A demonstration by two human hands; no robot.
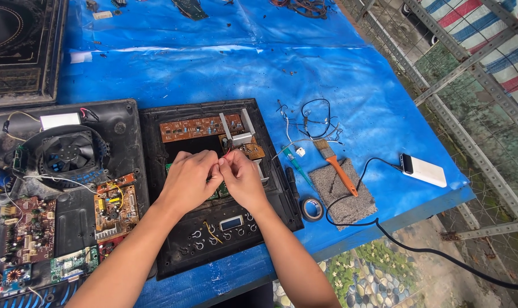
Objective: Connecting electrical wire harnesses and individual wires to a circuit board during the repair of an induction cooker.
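My left hand (189, 179) and my right hand (243, 179) meet, fingers pinched together, over an open black appliance panel (173, 251). Between the fingertips they pinch a thin red wire (227, 149) that leads toward a small brown circuit board (253, 151). A long brown circuit board (196, 127) lies along the panel's far edge. Green boards sit under my hands, mostly hidden. A small display and round buttons (230, 223) show on the panel's near part.
To the left lies an open black housing with a fan (68, 151) and several circuit boards (115, 210). To the right are a screwdriver (296, 165), tape roll (312, 209), orange-handled brush (338, 168) on a grey pad, loose wires (316, 122), and a white power bank (423, 170) with black cable. The blue tarp's table edge is near.
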